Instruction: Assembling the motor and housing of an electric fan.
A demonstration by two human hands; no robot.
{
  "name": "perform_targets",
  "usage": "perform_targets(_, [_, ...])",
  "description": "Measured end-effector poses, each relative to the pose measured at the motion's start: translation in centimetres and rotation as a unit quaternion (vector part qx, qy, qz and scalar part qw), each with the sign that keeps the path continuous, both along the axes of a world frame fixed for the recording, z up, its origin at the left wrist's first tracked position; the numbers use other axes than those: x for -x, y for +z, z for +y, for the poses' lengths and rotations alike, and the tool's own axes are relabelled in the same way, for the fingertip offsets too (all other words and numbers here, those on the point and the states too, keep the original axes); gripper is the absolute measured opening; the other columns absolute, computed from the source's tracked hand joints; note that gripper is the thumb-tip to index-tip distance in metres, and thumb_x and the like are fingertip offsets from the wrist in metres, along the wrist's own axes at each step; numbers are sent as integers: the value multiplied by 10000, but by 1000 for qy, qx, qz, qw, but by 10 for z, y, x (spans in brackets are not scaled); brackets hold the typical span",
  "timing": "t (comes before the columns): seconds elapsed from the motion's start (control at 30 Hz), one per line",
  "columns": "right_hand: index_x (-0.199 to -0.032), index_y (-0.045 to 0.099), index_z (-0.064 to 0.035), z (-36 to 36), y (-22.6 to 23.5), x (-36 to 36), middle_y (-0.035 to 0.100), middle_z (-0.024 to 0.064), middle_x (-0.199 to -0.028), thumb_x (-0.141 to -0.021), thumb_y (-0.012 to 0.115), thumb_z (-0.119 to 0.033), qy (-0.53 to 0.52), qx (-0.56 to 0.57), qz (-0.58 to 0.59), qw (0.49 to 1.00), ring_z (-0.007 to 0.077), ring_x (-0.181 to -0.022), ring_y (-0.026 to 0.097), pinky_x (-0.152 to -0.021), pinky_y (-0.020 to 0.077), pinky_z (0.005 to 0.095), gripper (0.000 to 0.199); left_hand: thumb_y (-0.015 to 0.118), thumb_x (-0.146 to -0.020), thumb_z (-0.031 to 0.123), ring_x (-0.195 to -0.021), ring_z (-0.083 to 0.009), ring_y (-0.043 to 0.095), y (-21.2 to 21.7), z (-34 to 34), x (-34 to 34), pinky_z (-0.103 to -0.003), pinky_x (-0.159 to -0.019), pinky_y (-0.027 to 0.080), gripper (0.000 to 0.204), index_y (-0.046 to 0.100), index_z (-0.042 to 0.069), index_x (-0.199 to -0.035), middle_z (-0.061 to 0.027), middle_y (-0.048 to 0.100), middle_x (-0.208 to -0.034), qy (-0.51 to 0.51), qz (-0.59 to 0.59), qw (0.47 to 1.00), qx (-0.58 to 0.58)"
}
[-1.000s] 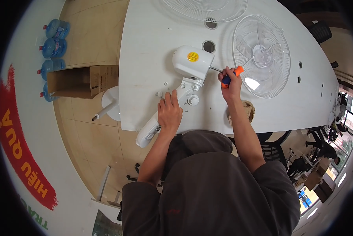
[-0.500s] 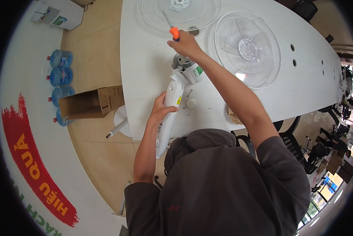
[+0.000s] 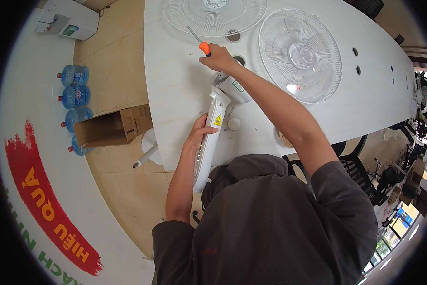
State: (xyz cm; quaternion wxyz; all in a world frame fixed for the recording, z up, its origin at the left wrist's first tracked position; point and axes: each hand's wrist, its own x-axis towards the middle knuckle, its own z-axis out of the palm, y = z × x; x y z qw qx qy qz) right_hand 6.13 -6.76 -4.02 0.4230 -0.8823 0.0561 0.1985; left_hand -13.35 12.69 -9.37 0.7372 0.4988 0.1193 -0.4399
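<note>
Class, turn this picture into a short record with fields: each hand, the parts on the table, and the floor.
Left hand: left hand grips the long white plastic fan column
Right hand: right hand holds the orange-and-blue-handled screwdriver, shaft pointing forward-left
Joined to column: white fan motor housing, partly behind the right forearm
Right of column: small round white cap
Farther right: round wire grille with clear blades
Floor, left: open brown cardboard box
</note>
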Motion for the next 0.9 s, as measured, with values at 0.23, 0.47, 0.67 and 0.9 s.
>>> perform_targets(0.23, [-1042, 637, 49, -11, 5, 6, 692, 244, -980, -770, 680, -194, -71, -28, -34, 997, 380, -931, 684, -814, 545, 425, 367, 811, -645, 94, -1088, -210, 609, 13, -13, 8, -342, -973, 467, 795, 492, -15, -1365, -111, 626, -1189, 4, -72, 995, -74])
perform_targets(0.47, [-991, 651, 19, -48, 42, 34, 701, 127, -797, -795, 689, -133, -107, -119, -79, 984, 200, -684, 661, -654, 523, 330, 251, 856, -611, 136, -1149, -237, 589, 27, -24, 15, -358, -1025, 444, 857, 483, -27, -1365, -141, 613, -1233, -12, -210, 963, -167])
perform_targets(0.67, [-1058, 651, 14, -77, 28, 73, 707, 104, -846, -820, 727, -174, -84, -154, -161, 971, 178, -740, 677, -700, 528, 317, 313, 851, -618, 134, -1145, -238, 593, 30, -20, 16, -363, -1018, 451, 843, 486, -33, -1359, -143, 615, -1227, -20, -206, 966, -156])
perform_targets(0.9, [-1066, 658, 22, -118, -13, 170, 689, 121, -813, -829, 761, -257, -234, -41, -135, 962, 213, -689, 636, -701, 514, 332, 380, 843, -624, 136, -1130, -233, 596, 36, -21, 21, -360, -1010, 451, 822, 502, -25, -1354, -134, 624, -1206, -9, -216, 959, -183])
